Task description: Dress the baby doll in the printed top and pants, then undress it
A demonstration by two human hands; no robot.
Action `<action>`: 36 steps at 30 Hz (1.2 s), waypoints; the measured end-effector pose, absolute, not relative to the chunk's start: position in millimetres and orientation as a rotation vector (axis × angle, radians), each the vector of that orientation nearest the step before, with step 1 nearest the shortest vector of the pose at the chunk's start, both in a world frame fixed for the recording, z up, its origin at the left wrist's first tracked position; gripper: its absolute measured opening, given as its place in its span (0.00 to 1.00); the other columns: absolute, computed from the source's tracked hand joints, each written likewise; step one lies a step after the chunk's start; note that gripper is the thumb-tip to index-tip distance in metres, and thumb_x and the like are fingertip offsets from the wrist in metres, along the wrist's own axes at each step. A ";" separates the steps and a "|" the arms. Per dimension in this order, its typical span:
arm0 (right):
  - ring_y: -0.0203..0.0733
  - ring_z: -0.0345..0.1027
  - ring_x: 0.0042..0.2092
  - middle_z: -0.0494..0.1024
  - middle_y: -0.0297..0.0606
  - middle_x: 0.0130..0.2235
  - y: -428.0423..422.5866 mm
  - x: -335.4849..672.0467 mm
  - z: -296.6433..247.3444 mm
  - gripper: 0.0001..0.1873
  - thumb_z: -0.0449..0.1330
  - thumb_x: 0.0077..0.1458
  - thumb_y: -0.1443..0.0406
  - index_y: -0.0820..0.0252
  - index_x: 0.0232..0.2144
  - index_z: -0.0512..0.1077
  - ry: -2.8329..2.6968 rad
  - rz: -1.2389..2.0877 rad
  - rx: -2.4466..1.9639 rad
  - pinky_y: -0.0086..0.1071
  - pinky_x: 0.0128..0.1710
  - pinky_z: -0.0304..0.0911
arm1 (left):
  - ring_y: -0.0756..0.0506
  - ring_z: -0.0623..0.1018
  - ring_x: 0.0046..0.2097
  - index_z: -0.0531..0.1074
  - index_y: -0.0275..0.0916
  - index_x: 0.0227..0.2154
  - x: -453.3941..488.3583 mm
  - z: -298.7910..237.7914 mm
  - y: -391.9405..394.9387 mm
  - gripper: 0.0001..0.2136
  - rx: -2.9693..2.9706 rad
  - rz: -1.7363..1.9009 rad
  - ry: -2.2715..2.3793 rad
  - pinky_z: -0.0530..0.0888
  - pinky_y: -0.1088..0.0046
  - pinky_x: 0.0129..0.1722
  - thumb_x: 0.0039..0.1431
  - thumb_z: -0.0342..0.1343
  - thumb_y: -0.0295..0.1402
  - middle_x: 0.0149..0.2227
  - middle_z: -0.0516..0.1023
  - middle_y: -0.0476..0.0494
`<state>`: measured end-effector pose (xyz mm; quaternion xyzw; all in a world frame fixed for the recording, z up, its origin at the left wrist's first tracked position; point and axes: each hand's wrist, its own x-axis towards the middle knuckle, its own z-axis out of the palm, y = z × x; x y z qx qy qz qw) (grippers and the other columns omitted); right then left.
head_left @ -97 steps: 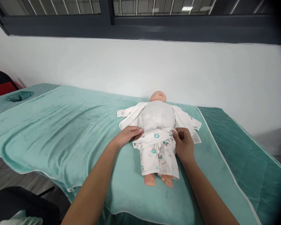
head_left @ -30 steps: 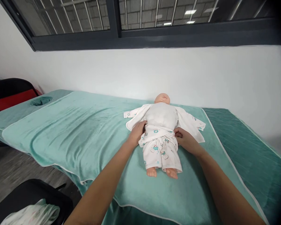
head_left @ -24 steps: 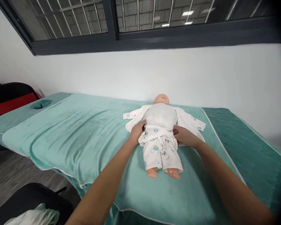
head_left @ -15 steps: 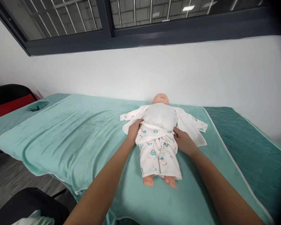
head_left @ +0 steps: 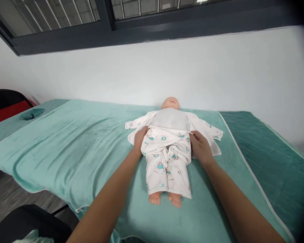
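Note:
A baby doll (head_left: 170, 103) lies on its back, head toward the wall and feet toward me. White printed pants (head_left: 157, 165) cover its legs, with both feet sticking out of the cuffs. My left hand (head_left: 140, 138) is closed on the waistband at the doll's side, and my right hand (head_left: 200, 146) pinches the waistband at the opposite side. The waistband is stretched across the belly. Beneath the doll, a white long-sleeved shirt (head_left: 210, 131) lies spread open, its sleeves out to both sides.
A light green sheet (head_left: 91, 145) covers the bed, over a darker green cover (head_left: 263, 152) at right. The white wall (head_left: 142, 74) and a barred window (head_left: 66, 17) rise behind. A black chair (head_left: 30, 222) stands at lower left, a black-and-red one (head_left: 7, 108) further back.
Both hands have drawn the waistband slightly up toward the doll's chest and pulled it flatter. The doll's feet have come closer together. The view has shifted a little.

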<state>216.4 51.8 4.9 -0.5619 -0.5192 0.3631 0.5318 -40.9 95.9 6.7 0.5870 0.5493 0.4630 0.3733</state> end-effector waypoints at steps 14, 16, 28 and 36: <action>0.45 0.68 0.34 0.77 0.37 0.29 49.2 229.1 5.5 0.26 0.52 0.60 0.43 0.57 0.39 0.77 -1.498 1.211 -1.240 0.38 0.38 0.67 | 0.39 0.73 0.51 0.74 0.41 0.33 -37.7 15.6 79.4 0.10 1.430 1.283 1.130 0.71 0.65 0.50 0.49 0.63 0.39 0.40 0.77 0.44; 0.45 0.68 0.31 0.76 0.37 0.28 50.7 228.9 2.4 0.27 0.52 0.60 0.42 0.57 0.39 0.77 -1.461 1.301 -1.245 0.37 0.34 0.66 | 0.39 0.74 0.51 0.75 0.41 0.36 -36.6 18.7 79.4 0.12 1.277 1.237 1.052 0.73 0.65 0.48 0.49 0.63 0.40 0.42 0.78 0.43; 0.43 0.64 0.32 0.70 0.36 0.26 53.3 222.2 17.8 0.21 0.56 0.58 0.48 0.55 0.23 0.68 -1.226 0.880 -1.278 0.35 0.30 0.60 | 0.47 0.76 0.36 0.73 0.39 0.39 -33.5 23.5 80.4 0.15 0.974 1.093 0.913 0.74 0.71 0.36 0.47 0.65 0.34 0.34 0.77 0.48; 0.40 0.66 0.33 0.74 0.34 0.31 60.4 228.8 2.9 0.17 0.62 0.52 0.49 0.56 0.34 0.71 -1.191 0.819 -1.353 0.30 0.30 0.59 | 0.54 0.66 0.27 0.69 0.39 0.31 -31.6 13.1 85.5 0.09 1.162 1.083 1.060 0.62 0.80 0.25 0.50 0.61 0.36 0.27 0.68 0.55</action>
